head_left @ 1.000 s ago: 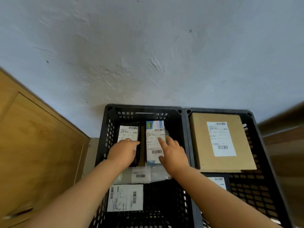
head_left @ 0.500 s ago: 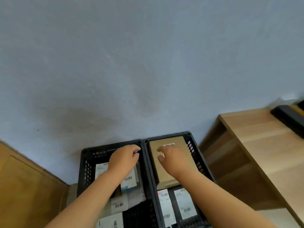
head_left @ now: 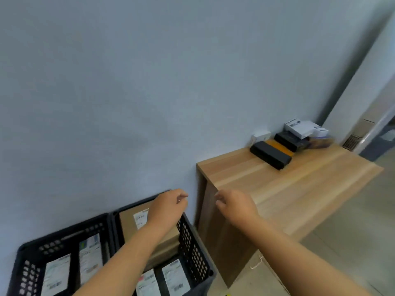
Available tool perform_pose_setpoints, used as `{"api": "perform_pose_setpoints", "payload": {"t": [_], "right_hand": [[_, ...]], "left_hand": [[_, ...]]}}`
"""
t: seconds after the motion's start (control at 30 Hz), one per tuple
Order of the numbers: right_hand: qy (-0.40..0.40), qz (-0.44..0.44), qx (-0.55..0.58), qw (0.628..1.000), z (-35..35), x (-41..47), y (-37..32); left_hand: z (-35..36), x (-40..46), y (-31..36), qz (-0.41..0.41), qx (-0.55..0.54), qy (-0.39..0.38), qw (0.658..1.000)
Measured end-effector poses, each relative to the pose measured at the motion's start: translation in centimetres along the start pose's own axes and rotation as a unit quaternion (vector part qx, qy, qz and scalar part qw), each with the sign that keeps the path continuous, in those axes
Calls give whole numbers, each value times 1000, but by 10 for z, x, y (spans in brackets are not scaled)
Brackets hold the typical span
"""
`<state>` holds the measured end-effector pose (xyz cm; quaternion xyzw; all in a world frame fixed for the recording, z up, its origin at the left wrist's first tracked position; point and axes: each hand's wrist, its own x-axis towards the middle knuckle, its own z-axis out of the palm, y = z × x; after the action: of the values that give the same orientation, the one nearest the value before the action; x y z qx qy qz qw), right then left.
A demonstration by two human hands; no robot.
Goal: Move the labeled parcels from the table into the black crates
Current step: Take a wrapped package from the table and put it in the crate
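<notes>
Two black crates stand on the floor at lower left: the left crate (head_left: 34, 251) and the right crate (head_left: 192, 248), both holding labeled parcels. A flat brown parcel (head_left: 130, 218) lies in the right crate. My left hand (head_left: 168, 206) hovers above the right crate's far corner, fingers loosely curled, holding nothing. My right hand (head_left: 235, 206) hangs in front of the wooden table's (head_left: 299, 189) left end, also empty and loosely curled. On the table's far end lie a black box (head_left: 270, 154), an orange-edged parcel (head_left: 280, 147), another black box (head_left: 287, 139) and a white box (head_left: 302, 127).
A pale blue wall runs behind the crates and table. To the right of the table is tiled floor (head_left: 363, 242) and a doorway (head_left: 380, 133). The table's side panel (head_left: 224, 242) stands close beside the right crate.
Both hands have left the parcels in the left crate and lifted up and to the right. The view has swung right, bringing the table and its parcels into sight.
</notes>
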<state>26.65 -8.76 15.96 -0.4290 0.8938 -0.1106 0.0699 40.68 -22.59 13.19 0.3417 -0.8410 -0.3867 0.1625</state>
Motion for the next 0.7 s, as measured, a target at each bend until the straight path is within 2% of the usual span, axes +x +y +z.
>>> {"api": "perform_pose_setpoints", "payload": {"t": [0.3,0.47,0.7], "right_hand": [[51,98,-8,994,-102,-74,196],[67,122,-5,990,-134,-86,260],[67,137,-1,988,-149,-69,333]], "left_hand": [[135,-12,174,74,5,-26,997],[174,-1,225,105,10,-46,993],[217,43,259,128,16,-53,990]]}}
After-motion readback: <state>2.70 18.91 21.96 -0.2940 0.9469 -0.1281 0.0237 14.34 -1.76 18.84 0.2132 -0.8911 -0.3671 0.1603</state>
